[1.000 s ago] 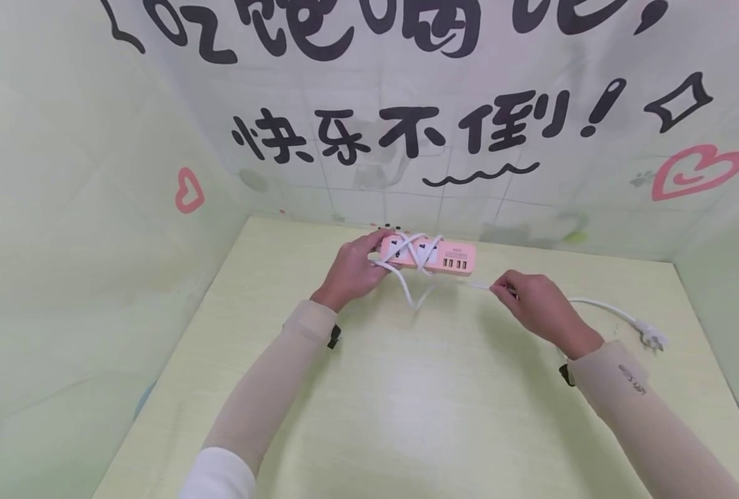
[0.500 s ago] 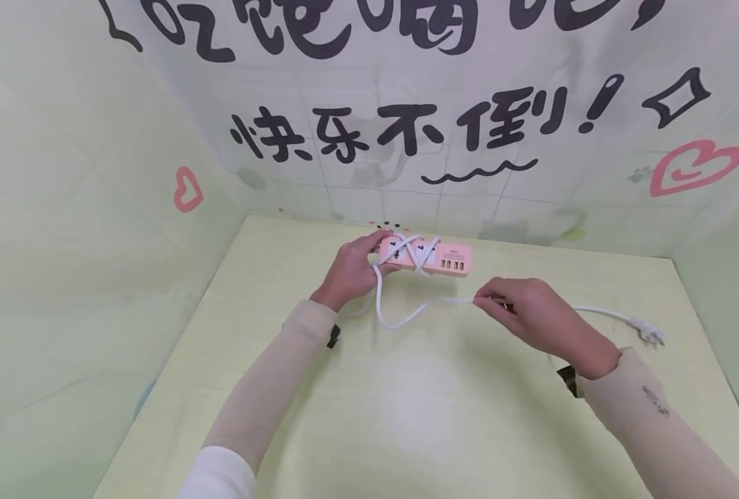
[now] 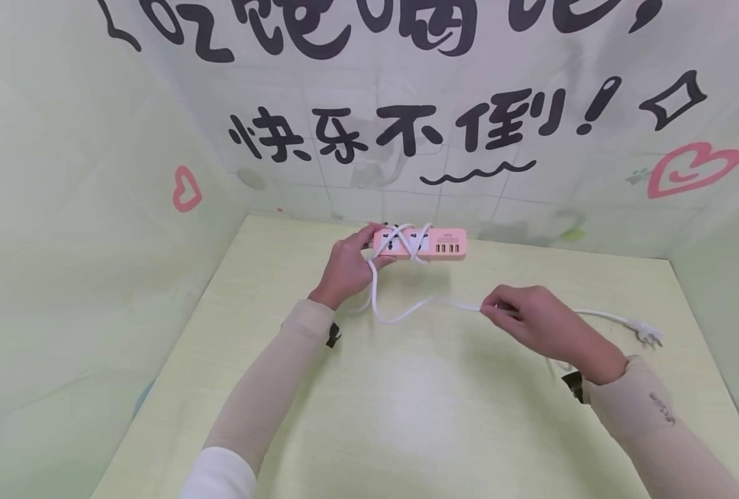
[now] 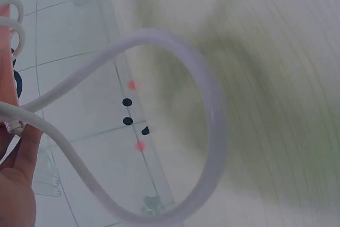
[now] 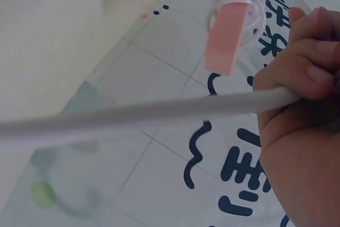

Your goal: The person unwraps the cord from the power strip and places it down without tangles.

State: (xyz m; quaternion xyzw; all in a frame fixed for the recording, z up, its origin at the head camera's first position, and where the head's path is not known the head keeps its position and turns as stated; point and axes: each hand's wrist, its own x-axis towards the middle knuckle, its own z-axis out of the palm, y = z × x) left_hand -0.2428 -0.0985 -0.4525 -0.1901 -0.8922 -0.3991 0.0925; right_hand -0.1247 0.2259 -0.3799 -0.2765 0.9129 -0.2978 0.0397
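Small booth-like nook, dressed with printed decor; whether in a home, shop or studio, cannot tell. Pale wood-grain counter [image 3: 431,395], walled on three sides. Left wall [image 3: 70,229] and right wall [image 3: 721,277] pale green, the left creased like hung sheeting. Back wall [image 3: 357,83] whitish: big black Chinese lettering [image 3: 409,135], wavy underline [image 3: 478,173], faint paw print [image 3: 639,177], thin tile-like grid lines [image 3: 439,206], seen again in both wrist views. Pink hearts [image 3: 687,176] on left and back walls.

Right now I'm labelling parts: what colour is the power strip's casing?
The power strip's casing is pink, clearest in the head view.
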